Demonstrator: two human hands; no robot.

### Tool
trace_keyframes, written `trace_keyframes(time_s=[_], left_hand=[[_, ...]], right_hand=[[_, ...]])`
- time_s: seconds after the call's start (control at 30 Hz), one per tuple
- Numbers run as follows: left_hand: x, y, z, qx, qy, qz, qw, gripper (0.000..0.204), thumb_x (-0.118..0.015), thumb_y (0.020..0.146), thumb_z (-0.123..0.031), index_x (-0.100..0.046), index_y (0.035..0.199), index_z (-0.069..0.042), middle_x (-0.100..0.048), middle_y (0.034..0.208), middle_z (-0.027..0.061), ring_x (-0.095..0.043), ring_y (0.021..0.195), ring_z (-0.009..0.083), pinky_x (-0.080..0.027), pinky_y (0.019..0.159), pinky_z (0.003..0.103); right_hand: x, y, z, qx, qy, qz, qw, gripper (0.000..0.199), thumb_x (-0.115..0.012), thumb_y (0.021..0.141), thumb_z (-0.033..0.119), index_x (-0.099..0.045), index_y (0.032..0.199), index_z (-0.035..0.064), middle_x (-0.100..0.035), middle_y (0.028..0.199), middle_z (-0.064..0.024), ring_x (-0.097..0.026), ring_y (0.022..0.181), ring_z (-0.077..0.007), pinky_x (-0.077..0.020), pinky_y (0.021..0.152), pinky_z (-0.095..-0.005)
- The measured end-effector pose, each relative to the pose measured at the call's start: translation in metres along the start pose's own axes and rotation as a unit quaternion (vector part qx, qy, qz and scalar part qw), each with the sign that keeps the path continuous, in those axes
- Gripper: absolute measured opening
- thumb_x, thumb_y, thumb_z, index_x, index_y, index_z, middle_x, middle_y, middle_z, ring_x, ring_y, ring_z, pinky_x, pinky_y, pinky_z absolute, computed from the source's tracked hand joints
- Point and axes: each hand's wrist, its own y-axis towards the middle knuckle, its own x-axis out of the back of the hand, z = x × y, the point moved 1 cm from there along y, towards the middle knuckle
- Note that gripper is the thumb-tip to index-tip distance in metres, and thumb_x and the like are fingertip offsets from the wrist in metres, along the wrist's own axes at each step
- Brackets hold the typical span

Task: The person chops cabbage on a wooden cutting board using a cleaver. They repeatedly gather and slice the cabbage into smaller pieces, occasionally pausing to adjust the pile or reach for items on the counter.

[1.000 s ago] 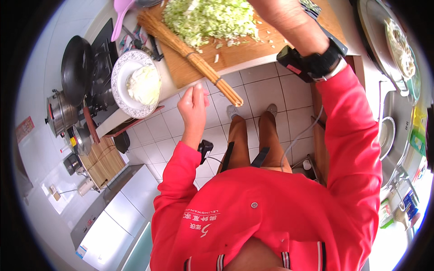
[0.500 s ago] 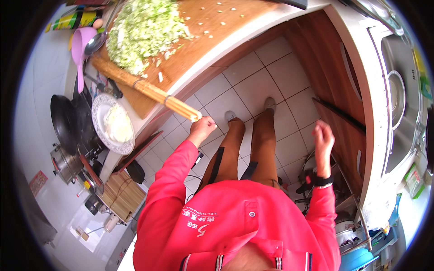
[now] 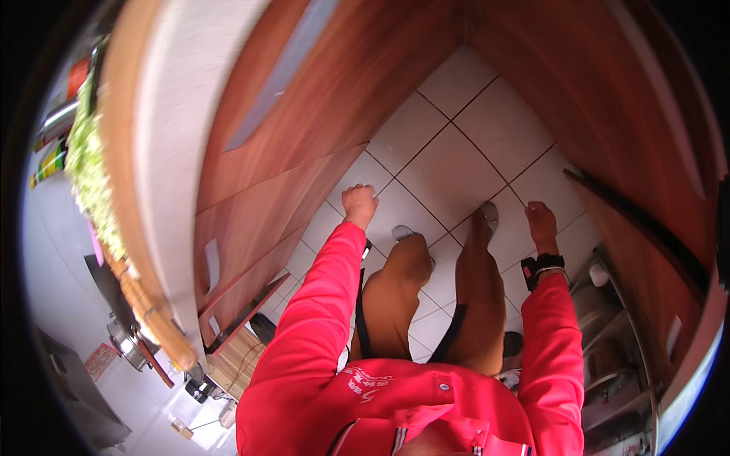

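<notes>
Both my hands hang in the air above the tiled floor, away from the counter. My left hand (image 3: 360,205) is curled into a fist near the left cabinet front (image 3: 296,144), and nothing shows in it. Loosely closed, my right hand (image 3: 541,226) is beside my right leg, with a black band (image 3: 546,263) at its wrist; no object shows in it either. A banded bundle of wooden sticks (image 3: 152,308) lies at the board's near end on the left. Chopped pale green vegetable (image 3: 90,171) is heaped on the wooden cutting board (image 3: 125,83).
The white counter edge (image 3: 171,114) runs close along the left, above reddish-brown cabinets. A dark-edged cabinet door (image 3: 646,228) juts out on the right, near a metal rack (image 3: 620,304). A steel pot (image 3: 129,342) stands at far left. Pale tiles (image 3: 449,167) cover the floor.
My view has dropped and turned, so the counter looms at the left and the sink has left view. My left hand is now away from the stick bundle. My knees look more bent.
</notes>
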Motion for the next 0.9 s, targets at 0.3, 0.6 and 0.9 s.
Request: trace_keyframes(time_s=[0.3,0.6,0.9], left_hand=[[-0.105,0.128,-0.024,0.043,-0.029,-0.144,0.988,0.012,-0.063,0.074,-0.014,-0.071,0.083,-0.012,-0.066,0.092,0.0119,-0.062,0.087,0.0301,-0.048,0.077,0.043],[-0.167,0.213,-0.014,0.072,-0.164,-0.212,0.961,0.02,-0.069,0.071,-0.011,-0.064,0.088,-0.005,-0.063,0.097,0.0155,-0.061,0.09,0.0361,-0.05,0.077,0.043],[-0.162,0.22,-0.018,0.169,-0.215,-0.19,0.943,0.019,-0.061,0.072,-0.006,-0.062,0.09,-0.005,-0.066,0.088,0.0144,-0.064,0.083,0.0356,-0.051,0.073,0.045]], right_hand=[[-0.075,0.028,-0.056,0.088,0.107,0.033,0.99,0.024,-0.063,0.086,0.015,-0.064,0.107,0.003,-0.067,0.104,-0.0147,-0.065,0.098,-0.0288,-0.0505,0.086,-0.0359],[-0.073,-0.025,-0.173,-0.028,-0.017,0.102,0.994,0.027,-0.061,0.087,0.017,-0.063,0.111,0.0057,-0.066,0.099,-0.0148,-0.065,0.087,-0.0279,-0.0512,0.076,-0.0375],[-0.091,-0.035,-0.175,-0.116,0.051,0.121,0.985,0.028,-0.059,0.089,0.019,-0.064,0.113,0.0057,-0.068,0.1,-0.0135,-0.066,0.088,-0.0249,-0.052,0.077,-0.0349]])
